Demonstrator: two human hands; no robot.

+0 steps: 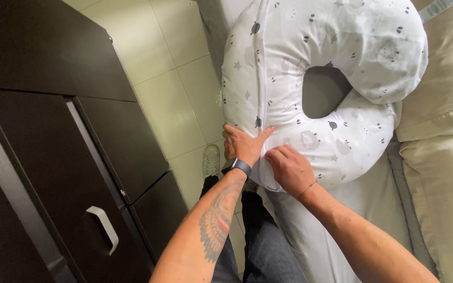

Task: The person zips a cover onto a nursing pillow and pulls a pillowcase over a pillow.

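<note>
Two hands side by side, our left hand [241, 144] and right hand [289, 169], pinch the lower edge of the white ring-shaped pillow [321, 78] on the bed [373, 204], upper right of frame.

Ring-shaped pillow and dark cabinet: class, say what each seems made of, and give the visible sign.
Ring-shaped pillow: soft woven fabric cover, probably cotton, matte; it creases and dents under both hands, left hand and right hand. Dark cabinet: likely laminated wood board, smooth with a slight sheen, flat hard panels.

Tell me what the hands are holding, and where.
Both hands, left and right, grip the pillow at its near end, by the seam.
</note>
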